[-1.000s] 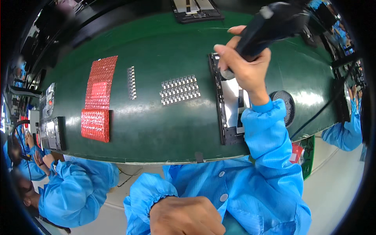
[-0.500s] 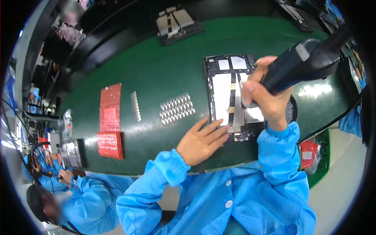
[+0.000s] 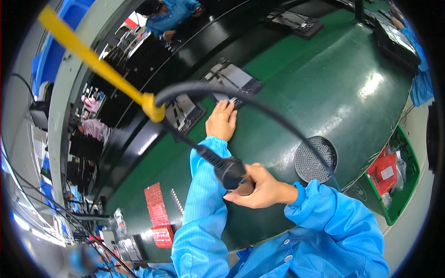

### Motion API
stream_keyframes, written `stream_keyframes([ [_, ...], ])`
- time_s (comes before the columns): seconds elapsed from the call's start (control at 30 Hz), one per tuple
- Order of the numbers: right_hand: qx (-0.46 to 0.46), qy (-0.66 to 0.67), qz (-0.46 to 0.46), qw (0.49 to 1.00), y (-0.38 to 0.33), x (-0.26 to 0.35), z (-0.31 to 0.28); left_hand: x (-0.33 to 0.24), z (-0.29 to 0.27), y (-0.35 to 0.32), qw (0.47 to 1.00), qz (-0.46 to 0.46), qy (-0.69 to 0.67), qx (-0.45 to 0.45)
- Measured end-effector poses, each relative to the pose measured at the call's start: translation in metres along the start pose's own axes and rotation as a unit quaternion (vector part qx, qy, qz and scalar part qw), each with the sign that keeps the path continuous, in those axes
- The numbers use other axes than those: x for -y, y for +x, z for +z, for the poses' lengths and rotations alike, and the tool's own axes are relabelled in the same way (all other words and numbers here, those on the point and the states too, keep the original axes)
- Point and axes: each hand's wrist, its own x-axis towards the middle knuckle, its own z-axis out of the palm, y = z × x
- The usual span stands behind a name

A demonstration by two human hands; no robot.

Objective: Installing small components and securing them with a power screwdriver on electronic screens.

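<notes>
At the left, a red bubble-wrap sheet lay on the green bench, with a strip of small parts just beside it. Farther up, a flat dark device showed its inner side, partly behind the tool's cable.

The left hand reached to the far side of the bench, its grip loose, fingers extended over the near edge of a second flat device; no closed hold showed. That device lay face up beside a dark band, its pale panels and dark strips exposed. Judging by this, it was laid out flat but uncovered, with any closing-up left to do; whether its fasteners were in could not be told. Its long axis seemed to slant from upper left to lower right, the lower-right end nearer the person.

The right hand had its grip closed around a dark handheld tool, well apart from that device, so the tool was probably between uses. Its cable end pointed to the upper left, its long axis sloping down into the palm; its tip was hidden.

Farther right stood a round perforated dish.
</notes>
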Motion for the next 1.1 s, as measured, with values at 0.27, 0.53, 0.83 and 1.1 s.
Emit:
stream_keyframes([
  [0.27,-0.007,0.081,0.046,0.996,0.002,-0.005,-0.008,0.056,-0.02,0.015,0.963,-0.092,0.184,0.172],
  [0.53,0.054,0.007,0.05,0.997,0.0,0.001,-0.015,0.139,-0.075,-0.031,0.901,-0.216,0.251,0.281],
  [0.83,-0.094,0.002,-0.079,0.992,0.008,-0.005,-0.024,0.177,-0.091,-0.059,0.944,-0.131,0.297,0.059],
  [1.1,-0.147,0.026,0.034,0.988,0.014,-0.004,-0.033,0.05,-0.099,-0.068,0.975,-0.034,0.217,0.035],
])
